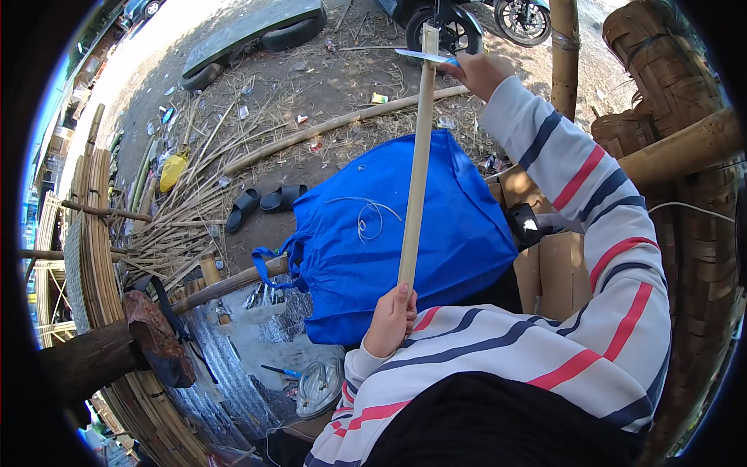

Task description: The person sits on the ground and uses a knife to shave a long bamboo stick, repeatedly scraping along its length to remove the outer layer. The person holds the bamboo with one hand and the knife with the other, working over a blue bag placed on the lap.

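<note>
Across my lap lies a bright blue cloth with a tie at its left side. A long, pale split bamboo strip rises over it, pointing away from me. My left hand is closed around the strip's near end. Up at the far end, my right hand grips a knife by its blue handle. Its blade lies crosswise against the strip, pointing left. A thin curled bamboo shaving rests on the cloth, left of the strip.
Dark slippers stand on the littered ground beside loose bamboo scraps. A long bamboo pole lies beyond. Bundled strips lean at left. A blue-handled tool sits on silvery sheeting. A parked motorcycle stands ahead.
</note>
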A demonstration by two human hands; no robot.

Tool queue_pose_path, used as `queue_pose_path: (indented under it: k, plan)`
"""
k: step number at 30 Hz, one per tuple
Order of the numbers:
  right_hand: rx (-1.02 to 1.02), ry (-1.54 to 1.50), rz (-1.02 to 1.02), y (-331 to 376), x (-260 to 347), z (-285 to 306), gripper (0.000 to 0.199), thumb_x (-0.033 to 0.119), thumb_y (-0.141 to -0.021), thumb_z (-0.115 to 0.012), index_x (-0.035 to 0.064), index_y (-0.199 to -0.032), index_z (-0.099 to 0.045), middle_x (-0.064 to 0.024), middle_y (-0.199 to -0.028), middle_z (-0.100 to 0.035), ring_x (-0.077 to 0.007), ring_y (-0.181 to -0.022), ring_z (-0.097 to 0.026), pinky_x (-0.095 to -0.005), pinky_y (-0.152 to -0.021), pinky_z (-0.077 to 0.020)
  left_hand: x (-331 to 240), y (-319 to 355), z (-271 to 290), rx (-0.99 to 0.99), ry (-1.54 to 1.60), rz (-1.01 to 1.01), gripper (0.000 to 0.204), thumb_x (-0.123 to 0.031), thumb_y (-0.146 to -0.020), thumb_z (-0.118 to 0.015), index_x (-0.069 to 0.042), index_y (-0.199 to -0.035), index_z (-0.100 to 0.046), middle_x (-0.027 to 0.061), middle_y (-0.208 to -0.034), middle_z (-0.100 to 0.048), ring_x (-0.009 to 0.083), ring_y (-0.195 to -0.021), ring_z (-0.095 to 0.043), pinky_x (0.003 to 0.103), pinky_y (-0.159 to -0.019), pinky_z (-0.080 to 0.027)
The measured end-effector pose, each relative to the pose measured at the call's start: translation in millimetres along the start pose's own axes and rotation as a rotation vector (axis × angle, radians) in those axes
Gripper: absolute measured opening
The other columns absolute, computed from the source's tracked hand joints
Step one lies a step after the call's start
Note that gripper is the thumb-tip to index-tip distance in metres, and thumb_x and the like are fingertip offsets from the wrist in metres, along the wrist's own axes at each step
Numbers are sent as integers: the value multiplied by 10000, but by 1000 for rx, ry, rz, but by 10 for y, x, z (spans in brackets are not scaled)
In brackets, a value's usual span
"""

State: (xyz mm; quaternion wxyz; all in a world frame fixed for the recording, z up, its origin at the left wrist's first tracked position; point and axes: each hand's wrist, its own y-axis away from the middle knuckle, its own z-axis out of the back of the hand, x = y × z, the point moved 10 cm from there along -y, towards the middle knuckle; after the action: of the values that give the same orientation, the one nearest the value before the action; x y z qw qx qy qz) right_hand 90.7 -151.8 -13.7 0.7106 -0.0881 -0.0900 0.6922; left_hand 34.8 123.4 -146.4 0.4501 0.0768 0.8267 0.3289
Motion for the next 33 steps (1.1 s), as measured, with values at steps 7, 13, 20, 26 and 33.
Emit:
queue_pose_path:
  k: [7, 13, 20, 26, 33]
  plan:
    - [-176, 67, -258, 1, -793, 100, 451, 478, -947, -512, 68, -768, -564, -167, -576, -592, -371, -556, -616, -443, -494, -485, -68, 55, 62, 24, 48, 22, 497, -545, -986, -389, -80, -811, -419, -42, -587, -308, 38, -458, -268, 208, -411, -234]
    - [-99, -123, 9, -112, 50, -47, 433, 458, -952, -504, 59, -794, -559, -151, -614, -595, -368, -580, -609, -445, -500, -480, -40, 43, 153, 160, 206, 47, 495, -534, -1000, -358, -90, -786, -397, -47, -582, -261, 51, -456, -227, 218, -412, -203]
    - [-249, -50, -259, -182, -213, 133, 472, 474, -968, -459, 68, -757, -573, -139, -619, -615, -338, -578, -632, -431, -501, -494, -67, 56, 143, 333, 339, 62, 540, -608, -962, -366, -112, -747, -360, -49, -551, -235, 63, -431, -210, 242, -393, -186]
    - [-257, -81, -180, -187, -342, 92, 382, 433, -940, -538, 70, -820, -561, -148, -596, -563, -370, -580, -596, -447, -521, -473, 96, 159, 46, 400, 391, 157, 562, -649, -933, -386, -124, -732, -355, -57, -530, -218, 62, -415, -200, 240, -388, -180]
    - [-430, 79, -320, -119, -822, 466, 354, 383, -938, -565, 72, -772, -526, -156, -610, -567, -367, -552, -580, -434, -486, -458, 122, 182, -39, 456, 437, 195, 532, -600, -961, -375, -120, -731, -371, -50, -512, -236, 62, -404, -189, 244, -368, -174]
